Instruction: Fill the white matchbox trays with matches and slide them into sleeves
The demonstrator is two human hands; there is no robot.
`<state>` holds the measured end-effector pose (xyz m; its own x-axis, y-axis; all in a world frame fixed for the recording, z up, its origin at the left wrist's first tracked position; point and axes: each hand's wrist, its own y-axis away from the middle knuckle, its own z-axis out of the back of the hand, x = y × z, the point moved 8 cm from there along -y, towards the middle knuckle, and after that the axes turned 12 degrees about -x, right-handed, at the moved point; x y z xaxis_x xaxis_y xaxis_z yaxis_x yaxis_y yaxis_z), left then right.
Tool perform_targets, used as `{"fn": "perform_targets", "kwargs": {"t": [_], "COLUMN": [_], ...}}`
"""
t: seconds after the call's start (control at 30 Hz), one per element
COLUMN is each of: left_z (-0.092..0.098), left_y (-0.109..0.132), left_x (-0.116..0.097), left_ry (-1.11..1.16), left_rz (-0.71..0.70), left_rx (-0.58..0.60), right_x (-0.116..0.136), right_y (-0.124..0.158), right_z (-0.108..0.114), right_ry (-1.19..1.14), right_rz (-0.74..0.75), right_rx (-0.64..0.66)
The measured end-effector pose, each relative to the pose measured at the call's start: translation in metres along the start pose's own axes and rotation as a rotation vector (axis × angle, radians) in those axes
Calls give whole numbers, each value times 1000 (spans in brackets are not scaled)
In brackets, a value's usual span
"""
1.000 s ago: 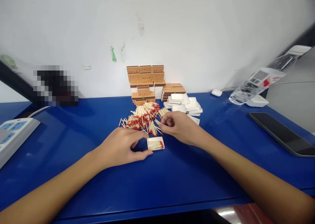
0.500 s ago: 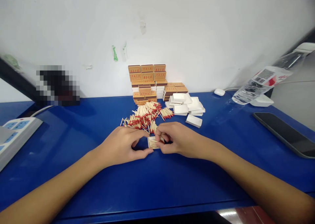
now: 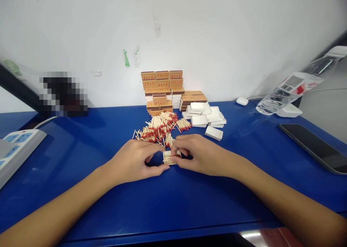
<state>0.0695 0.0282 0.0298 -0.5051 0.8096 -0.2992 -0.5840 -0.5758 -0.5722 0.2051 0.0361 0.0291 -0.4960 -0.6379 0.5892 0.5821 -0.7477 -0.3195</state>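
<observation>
A small white matchbox tray [image 3: 168, 158] with matches in it lies on the blue table [image 3: 173, 203] between my hands. My left hand [image 3: 135, 162] is curled beside it, thumb and fingertips touching its left end. My right hand [image 3: 193, 153] covers the tray's right half, fingers pinched over the matches inside. Just behind the tray lies a loose pile of red-tipped matches [image 3: 159, 127].
Stacked brown matchboxes [image 3: 162, 89] stand against the wall, with several white empty trays [image 3: 206, 116] to their right. A power strip [image 3: 16, 147] sits at the far left. A tilted water bottle [image 3: 287, 91], a white earbud case [image 3: 241, 101] and a black phone [image 3: 314, 147] are at the right.
My right hand has come back from the match pile down onto the tray and now covers its right half. My left hand has stayed at the tray's left end.
</observation>
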Motion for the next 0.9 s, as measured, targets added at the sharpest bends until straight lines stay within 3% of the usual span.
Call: {"fn": "perform_targets", "kwargs": {"t": [0.9], "left_z": [2], "left_y": [-1], "left_x": [-3], "left_ry": [2], "left_rz": [-1], "left_rx": [-1], "right_x": [2], "right_y": [3], "right_z": [0], "right_ry": [19], "right_rz": [36], "right_rx": [-34]}}
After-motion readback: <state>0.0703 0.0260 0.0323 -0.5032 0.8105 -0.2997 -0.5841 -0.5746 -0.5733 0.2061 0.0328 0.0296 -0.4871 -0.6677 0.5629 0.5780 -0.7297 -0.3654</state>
